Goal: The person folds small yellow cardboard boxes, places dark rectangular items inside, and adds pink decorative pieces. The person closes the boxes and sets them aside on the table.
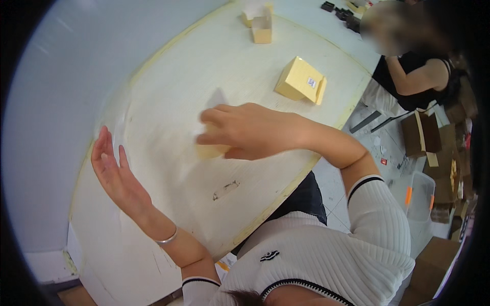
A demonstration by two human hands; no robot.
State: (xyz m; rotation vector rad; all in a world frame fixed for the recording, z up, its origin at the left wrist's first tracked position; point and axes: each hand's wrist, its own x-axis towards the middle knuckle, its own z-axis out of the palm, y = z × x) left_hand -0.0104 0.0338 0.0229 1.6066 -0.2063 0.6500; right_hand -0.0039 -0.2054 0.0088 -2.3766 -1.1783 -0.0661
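Note:
My left hand (122, 176) is held up over the left part of the white table (168, 81), its fingers stretched and nothing in them. My right hand (240, 130) reaches in from the right, palm down, with bent fingers around a pale yellow piece (210, 151). Motion blur and the hand itself hide most of that piece, so its full shape does not show. A greyish-white flap (218, 97) sticks out beyond the fingers; whether it belongs to the same piece I cannot tell. Farther right stands a yellow cardboard box (300, 80) with a small white label and a folded lip.
Small open cartons (262, 31) stand at the table's far end. A co-worker (418, 76) sits beyond its right edge. Brown cardboard boxes (421, 133) and a clear plastic bin (418, 196) with orange latches are on the floor to the right. A pale wall borders the left.

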